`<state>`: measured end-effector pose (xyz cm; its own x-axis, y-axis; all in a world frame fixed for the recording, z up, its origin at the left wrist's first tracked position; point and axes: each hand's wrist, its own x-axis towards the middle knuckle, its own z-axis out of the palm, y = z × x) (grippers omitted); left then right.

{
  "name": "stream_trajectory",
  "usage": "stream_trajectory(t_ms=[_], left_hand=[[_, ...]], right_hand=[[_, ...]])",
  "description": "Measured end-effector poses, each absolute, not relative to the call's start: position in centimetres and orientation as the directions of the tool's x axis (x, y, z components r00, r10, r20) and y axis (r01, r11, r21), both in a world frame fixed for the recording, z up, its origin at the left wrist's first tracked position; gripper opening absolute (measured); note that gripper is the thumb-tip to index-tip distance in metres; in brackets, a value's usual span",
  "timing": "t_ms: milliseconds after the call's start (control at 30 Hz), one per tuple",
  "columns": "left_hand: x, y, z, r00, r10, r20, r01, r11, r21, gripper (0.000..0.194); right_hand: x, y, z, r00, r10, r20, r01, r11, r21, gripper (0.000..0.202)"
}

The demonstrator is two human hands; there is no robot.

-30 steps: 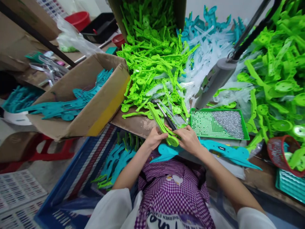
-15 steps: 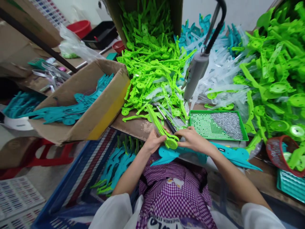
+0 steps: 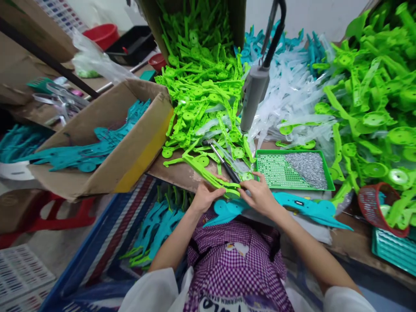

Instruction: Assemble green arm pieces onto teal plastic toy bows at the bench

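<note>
My left hand [image 3: 205,198] is closed around a long lime-green plastic piece [image 3: 202,172], made of layered arms with a rounded disc end. The thumb lies along its near side, and the narrow end points up and left. At the disc end, my right hand [image 3: 259,196] pinches the edge between thumb and fingers; the exact fingertip contact is partly hidden. Beneath my hands, turquoise plastic pieces [image 3: 305,209] lie along the table's near edge. A black-handled metal tool [image 3: 224,162] rests just beyond the green piece.
A grey powered screwdriver-like tool [image 3: 254,93] hangs above the table. Small metal pins fill part of a green tray [image 3: 273,170]. Heaped green parts [image 3: 208,93] spread behind; a cardboard box [image 3: 143,143] stands left, a red basket [image 3: 373,203] right. A blue crate [image 3: 107,225] sits below.
The green piece has turned and tilted flatter, its disc now seen more edge-on. My right hand's fingers have shifted at the disc end. The whole view has moved slightly.
</note>
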<state>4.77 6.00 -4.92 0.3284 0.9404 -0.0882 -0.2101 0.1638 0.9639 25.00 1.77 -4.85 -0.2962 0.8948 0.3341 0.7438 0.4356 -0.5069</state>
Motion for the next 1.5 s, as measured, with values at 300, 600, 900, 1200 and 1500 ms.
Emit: stream_trajectory(t_ms=[300,600,900,1200,1500], left_hand=[[4.7,5.5,-4.9,0.280,0.955,-0.100,-0.131,0.141,0.981,0.030],[4.5,5.4,-5.1,0.323,0.945,-0.054,-0.201,0.124,0.972,0.037],[4.0,5.4,-5.7,0.288,0.937,-0.200,-0.302,0.287,0.909,0.039],[3.3,5.9,-6.2,0.303,0.927,-0.222,-0.376,0.330,0.866,0.039],[2.0,7.3,-7.3,0.327,0.866,-0.379,-0.412,0.491,0.767,0.035]], right_hand=[[25.9,1.6,-4.2,-0.407,0.823,0.396,0.746,0.550,-0.376,0.034],[26.2,1.6,-4.2,-0.418,0.843,0.340,0.639,0.538,-0.549,0.020],[29.2,-0.1,-3.3,-0.036,0.992,0.123,0.452,0.126,-0.883,0.026],[28.0,2.4,-4.8,-0.057,0.978,0.202,0.826,0.160,-0.541,0.024],[35.6,-5.6,-4.6,0.422,0.865,0.271,0.805,-0.220,-0.551,0.028]])
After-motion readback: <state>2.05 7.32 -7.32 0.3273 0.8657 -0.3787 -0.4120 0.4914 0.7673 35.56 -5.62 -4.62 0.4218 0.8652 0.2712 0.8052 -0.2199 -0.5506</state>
